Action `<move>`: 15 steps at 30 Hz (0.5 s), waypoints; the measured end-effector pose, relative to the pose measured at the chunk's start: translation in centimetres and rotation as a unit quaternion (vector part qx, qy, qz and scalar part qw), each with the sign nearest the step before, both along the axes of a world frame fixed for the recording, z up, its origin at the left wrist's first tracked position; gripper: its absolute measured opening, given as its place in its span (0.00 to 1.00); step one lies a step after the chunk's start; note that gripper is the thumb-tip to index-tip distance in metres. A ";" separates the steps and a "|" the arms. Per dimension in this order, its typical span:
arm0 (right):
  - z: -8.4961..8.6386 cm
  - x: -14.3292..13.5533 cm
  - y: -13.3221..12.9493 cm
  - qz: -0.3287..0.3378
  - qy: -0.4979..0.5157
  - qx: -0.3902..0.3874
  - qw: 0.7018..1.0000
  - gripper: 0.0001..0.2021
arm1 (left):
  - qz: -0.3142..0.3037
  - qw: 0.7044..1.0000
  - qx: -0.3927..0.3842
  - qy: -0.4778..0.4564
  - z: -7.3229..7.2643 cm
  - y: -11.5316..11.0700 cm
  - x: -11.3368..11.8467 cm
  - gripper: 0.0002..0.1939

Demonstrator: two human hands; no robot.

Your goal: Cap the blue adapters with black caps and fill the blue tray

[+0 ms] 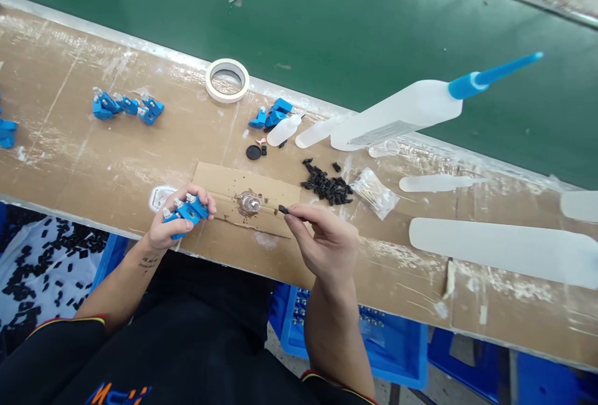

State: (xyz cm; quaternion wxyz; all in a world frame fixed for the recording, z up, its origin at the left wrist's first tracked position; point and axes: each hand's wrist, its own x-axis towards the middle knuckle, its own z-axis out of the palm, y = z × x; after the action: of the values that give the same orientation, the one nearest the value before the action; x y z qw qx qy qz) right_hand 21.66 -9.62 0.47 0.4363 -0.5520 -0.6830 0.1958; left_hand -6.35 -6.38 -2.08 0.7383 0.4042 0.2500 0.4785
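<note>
Several blue plastic parts [188, 211] with whitish tips sit side by side in my left hand [169, 221], its fingers wrapped around them. Between thumb and forefinger, my right hand [322, 235] pinches a small black piece [283, 209]. That piece is over the right end of a stained cardboard sheet [224, 182], which lies between my hands. A wet, clear puddle [250, 204] with brown spatter is on the cardboard. Just beyond my right hand is a heap of similar black pieces [327, 184].
A tape roll [227, 81] and more blue parts [128, 104] lie farther back. On the right are a large white bottle with blue nozzle [397, 115], a bag of cotton swabs [375, 192] and another long white bottle [499, 249]. Blue bins [392, 346] stand below the table edge.
</note>
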 end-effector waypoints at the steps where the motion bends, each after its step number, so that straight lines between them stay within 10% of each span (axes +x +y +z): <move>1: 0.0 -0.1 0.2 0.005 -0.021 0.011 1.000 0.06 | -0.003 1.000 -0.004 -0.005 0.1 0.0 0.0 0.18; 15: -2.0 -1.3 1.1 0.100 -0.185 0.065 0.975 0.09 | -0.012 1.000 -0.020 0.002 0.1 0.0 -0.1 0.18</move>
State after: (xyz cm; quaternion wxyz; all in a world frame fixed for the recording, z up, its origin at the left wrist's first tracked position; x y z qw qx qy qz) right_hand 20.35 -8.48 -1.51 0.3157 -0.4782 -0.8149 0.0877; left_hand -6.43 -6.38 -1.95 0.7514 0.3933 0.2564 0.4636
